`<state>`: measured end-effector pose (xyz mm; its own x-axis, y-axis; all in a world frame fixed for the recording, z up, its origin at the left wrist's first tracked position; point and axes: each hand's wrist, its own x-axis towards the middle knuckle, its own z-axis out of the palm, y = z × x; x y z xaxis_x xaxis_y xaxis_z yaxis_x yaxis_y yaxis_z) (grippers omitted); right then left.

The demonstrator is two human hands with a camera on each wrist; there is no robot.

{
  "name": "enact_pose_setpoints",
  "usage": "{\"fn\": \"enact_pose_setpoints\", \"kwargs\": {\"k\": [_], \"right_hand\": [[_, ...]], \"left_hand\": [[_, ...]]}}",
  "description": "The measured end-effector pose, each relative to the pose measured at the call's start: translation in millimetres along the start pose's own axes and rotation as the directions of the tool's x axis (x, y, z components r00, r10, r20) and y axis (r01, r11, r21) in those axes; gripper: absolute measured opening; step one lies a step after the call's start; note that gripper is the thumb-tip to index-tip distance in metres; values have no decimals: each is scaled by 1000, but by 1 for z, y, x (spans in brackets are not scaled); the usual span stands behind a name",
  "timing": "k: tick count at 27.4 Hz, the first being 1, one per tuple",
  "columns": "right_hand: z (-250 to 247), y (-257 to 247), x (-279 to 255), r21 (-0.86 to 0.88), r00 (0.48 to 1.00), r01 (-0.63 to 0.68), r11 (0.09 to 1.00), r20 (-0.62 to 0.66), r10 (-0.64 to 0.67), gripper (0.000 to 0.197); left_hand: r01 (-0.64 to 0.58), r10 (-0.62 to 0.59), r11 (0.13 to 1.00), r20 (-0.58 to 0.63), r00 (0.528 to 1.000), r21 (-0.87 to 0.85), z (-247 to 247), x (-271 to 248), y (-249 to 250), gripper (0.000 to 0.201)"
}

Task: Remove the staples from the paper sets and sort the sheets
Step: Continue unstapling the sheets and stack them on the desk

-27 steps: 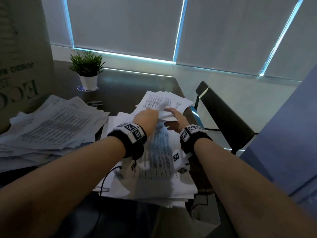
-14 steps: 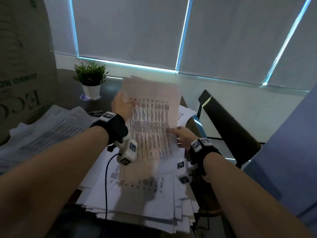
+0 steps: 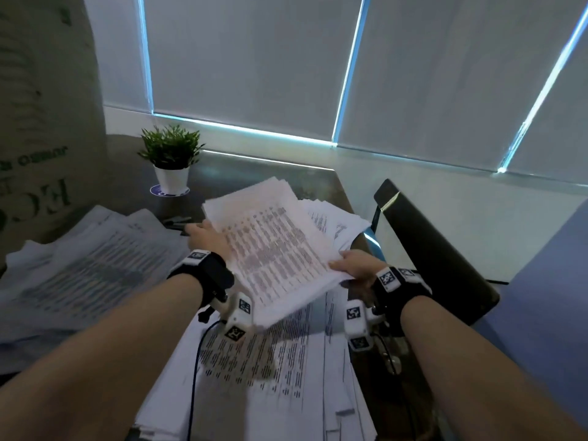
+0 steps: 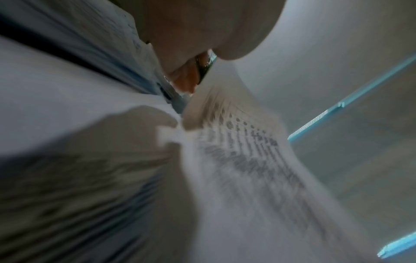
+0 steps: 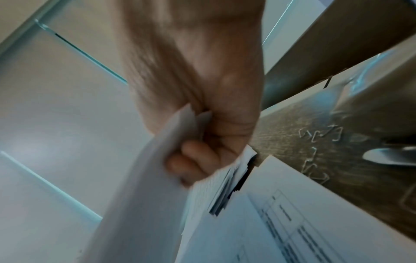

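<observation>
Your left hand (image 3: 206, 238) and right hand (image 3: 351, 265) grip opposite edges of the printed white paper set (image 3: 273, 253), fingers clamped, its long axis pointing away toward the far stack of white sheets (image 3: 334, 222).

A thin set of matt white printed paper (image 3: 273, 249) is held above a stack of the same matt paper (image 3: 286, 370). The dark table (image 3: 241, 173) under the stack has a smooth, slightly glossy top beyond the stack; in the right wrist view it looks finely grained beside the stack. Loose bent metal staples (image 5: 319, 153) lie there, thin and shiny. Left of the stack stands a matt brown cardboard box (image 3: 41, 128). Beyond the stack, a leafy plant sits in a smooth white pot (image 3: 171, 179). Right of the stack is a black, faintly glossy chair back (image 3: 432, 249).
</observation>
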<state>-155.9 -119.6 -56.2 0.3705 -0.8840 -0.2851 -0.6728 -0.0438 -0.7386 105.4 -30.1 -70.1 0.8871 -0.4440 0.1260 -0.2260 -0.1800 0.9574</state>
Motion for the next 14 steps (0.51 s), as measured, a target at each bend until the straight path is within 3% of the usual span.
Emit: {"fn": "enact_pose_setpoints", "kwargs": {"k": [2, 4, 5, 7, 11, 14], "right_hand": [[-1, 5, 13, 367, 988, 87, 926, -150, -34, 23], [0, 6, 22, 582, 967, 116, 805, -250, 41, 10], [1, 7, 27, 622, 958, 122, 773, -278, 72, 13], [3, 6, 41, 682, 946, 116, 722, -297, 129, 20], [3, -4, 68, 828, 966, 114, 549, -222, 134, 19], [9, -14, 84, 868, 980, 90, 488, -163, 110, 13]], "left_hand": [[-35, -55, 954, 290, 955, 299, 17, -7, -21, 43], [-190, -138, 789, 469, 872, 584, 30, -15, -38, 68], [-246, -166, 712, 499, 851, 657, 34, -19, -44, 82], [-306, -162, 649, 520, 839, 697, 42, -22, -54, 101], [-353, -71, 661, 524, 849, 662, 46, -13, -71, 108], [-318, -50, 719, 503, 863, 617, 44, -11, -77, 108]]}}
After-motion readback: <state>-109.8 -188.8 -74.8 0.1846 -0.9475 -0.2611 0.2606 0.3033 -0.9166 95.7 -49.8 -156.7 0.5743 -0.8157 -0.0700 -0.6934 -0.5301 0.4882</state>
